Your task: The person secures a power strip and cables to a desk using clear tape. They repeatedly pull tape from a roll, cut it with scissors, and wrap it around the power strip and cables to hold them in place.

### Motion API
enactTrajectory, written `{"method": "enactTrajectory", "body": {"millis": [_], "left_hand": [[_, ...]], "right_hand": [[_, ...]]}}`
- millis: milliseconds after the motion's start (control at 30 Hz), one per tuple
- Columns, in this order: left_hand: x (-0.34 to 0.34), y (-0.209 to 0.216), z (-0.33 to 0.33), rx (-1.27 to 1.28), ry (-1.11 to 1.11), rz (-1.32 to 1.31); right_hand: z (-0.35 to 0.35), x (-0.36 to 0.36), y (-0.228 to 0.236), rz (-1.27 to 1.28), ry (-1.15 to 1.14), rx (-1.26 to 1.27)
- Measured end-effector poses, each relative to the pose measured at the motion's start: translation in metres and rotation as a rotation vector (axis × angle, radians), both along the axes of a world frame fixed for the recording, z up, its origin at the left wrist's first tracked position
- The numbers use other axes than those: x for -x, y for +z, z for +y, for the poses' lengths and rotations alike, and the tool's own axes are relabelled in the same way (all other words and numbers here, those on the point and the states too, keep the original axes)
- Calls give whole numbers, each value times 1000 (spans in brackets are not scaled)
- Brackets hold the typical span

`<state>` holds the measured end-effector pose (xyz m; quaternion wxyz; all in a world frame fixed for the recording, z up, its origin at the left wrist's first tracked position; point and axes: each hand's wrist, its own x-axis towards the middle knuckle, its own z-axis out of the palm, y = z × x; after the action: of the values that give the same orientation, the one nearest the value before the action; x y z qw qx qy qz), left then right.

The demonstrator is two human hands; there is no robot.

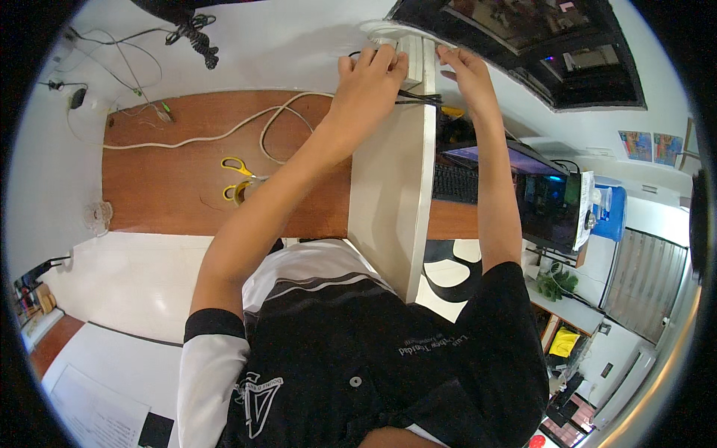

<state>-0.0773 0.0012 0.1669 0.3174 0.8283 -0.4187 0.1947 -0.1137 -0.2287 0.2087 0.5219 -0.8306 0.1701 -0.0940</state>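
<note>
My left hand point(366, 81) is up at the wall beside the top of a pale upright partition panel point(388, 172). Its fingers curl down against a white boxy fitting point(411, 61), and their tips are hidden. Beyond the panel, my right hand point(469, 75) is raised with thumb and forefinger close together near the panel's far end. Whatever lies between them is too small to make out. Black cables point(418, 98) cross over the panel just below both hands. A beige cable point(202, 140) runs along the brown desk and loops near my left forearm.
Yellow-handled scissors point(235, 166) lie on the desk point(164, 194), beside a tape roll point(240, 194). Right of the panel are a keyboard point(454, 184) and a monitor point(549, 201). A dark-framed window point(538, 45) is above. Thin wires point(138, 89) hang at the left.
</note>
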Motion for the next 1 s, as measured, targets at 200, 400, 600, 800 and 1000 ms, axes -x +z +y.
{"method": "enactTrajectory", "body": {"millis": [200,400,600,800,1000], "left_hand": [[-21,17,-15,-18,10,-5],[-21,10,-9,14,-58,193],[-21,7,-14,37,-40,194],[-24,10,-11,2,-51,177],[-21,12,-9,-22,-70,183]], "right_hand": [[-2,1,-11,-94,9,9],[-12,-1,-21,-89,32,83],[-7,-4,-36,-250,18,187],[-7,-5,-50,-195,-2,246],[6,0,-62,-215,-119,110]]}}
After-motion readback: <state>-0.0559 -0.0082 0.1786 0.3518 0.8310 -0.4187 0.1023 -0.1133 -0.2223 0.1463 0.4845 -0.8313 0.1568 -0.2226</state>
